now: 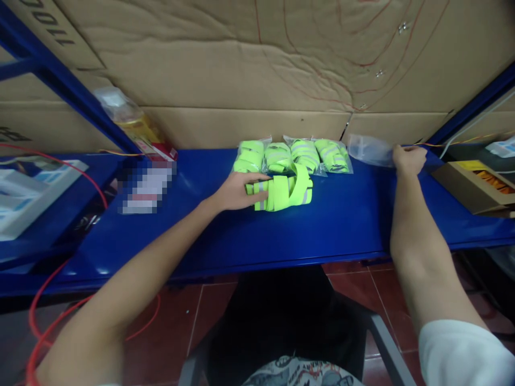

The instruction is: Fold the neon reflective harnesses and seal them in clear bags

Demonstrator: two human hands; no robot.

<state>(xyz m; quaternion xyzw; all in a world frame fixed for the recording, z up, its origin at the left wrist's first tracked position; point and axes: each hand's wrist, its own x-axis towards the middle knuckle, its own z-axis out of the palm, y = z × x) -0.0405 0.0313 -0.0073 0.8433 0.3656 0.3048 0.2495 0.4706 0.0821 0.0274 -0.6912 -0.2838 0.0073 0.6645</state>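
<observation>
In the head view, my left hand (240, 191) is closed on the left end of a folded neon-yellow reflective strap (284, 193) with grey bands, just above or on the blue shelf. A loop of the strap sticks up at its right side. Out to the right, my right hand (408, 158) grips the end of a clear plastic bag (369, 150), which looks flat. Behind the strap, several bagged reflective straps (306, 154) lie in a row against the cardboard.
The blue shelf (241, 241) has a cardboard backing (201, 75). A bottle (132, 120) of yellowish liquid stands at the left. An open carton (475, 185) with orange contents sits at the right. Red tubing (34, 316) hangs at the left.
</observation>
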